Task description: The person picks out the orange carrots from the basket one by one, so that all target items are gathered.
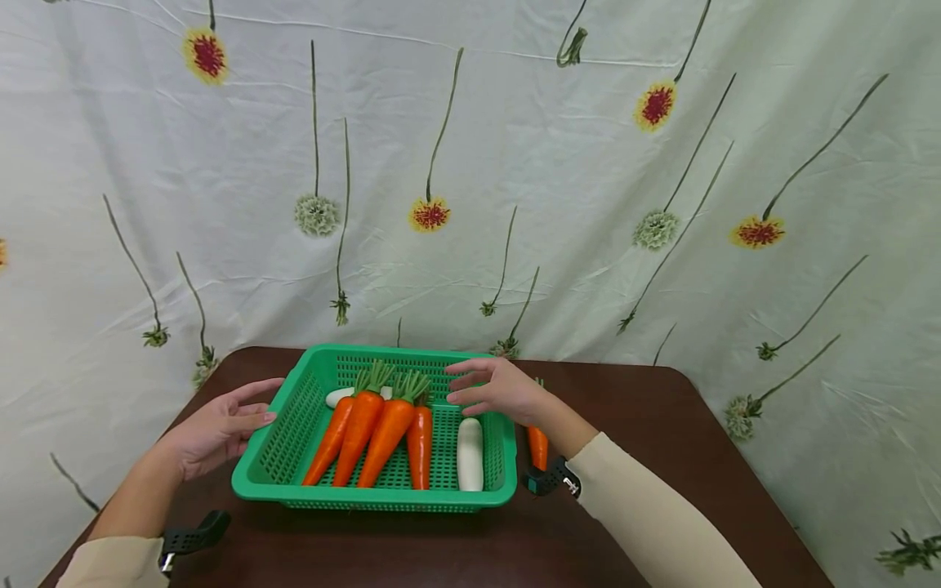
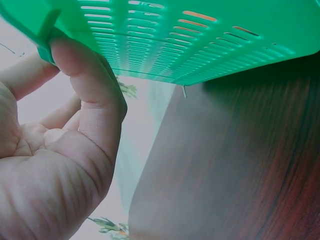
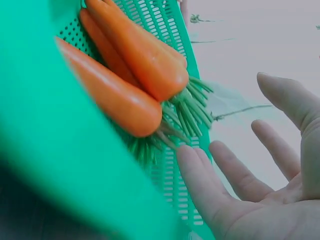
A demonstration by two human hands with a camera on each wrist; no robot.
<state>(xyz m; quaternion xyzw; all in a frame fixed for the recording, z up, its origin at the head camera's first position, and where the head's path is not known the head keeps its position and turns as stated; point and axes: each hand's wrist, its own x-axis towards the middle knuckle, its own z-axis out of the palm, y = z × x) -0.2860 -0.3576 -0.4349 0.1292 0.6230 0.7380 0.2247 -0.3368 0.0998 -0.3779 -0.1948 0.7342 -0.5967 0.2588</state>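
The left hand (image 1: 216,429) grasps the rim of a green basket (image 1: 367,495) at its left end, with the lip caught between thumb and fingers. The right hand (image 1: 496,388) is released: its fingers are loosely spread over the right end of the basket and hold nothing. The basket lies between the two hands on a dark brown tabletop (image 1: 625,408).

Four orange carrots (image 1: 362,433) lie in the basket between the hands, their green tops pointing away from the person; in the right wrist view these tops are near the right hand's fingertips. Just below the right hand, also inside, lies a white elongated vegetable (image 1: 470,457). A second white piece (image 1: 338,397), nearer the left hand, is partly hidden behind the carrots. Outside the basket, another carrot (image 1: 538,447) lies beside the right wrist, partly covered by it. Beyond both hands hangs a pale cloth (image 1: 551,163) printed with flowers.
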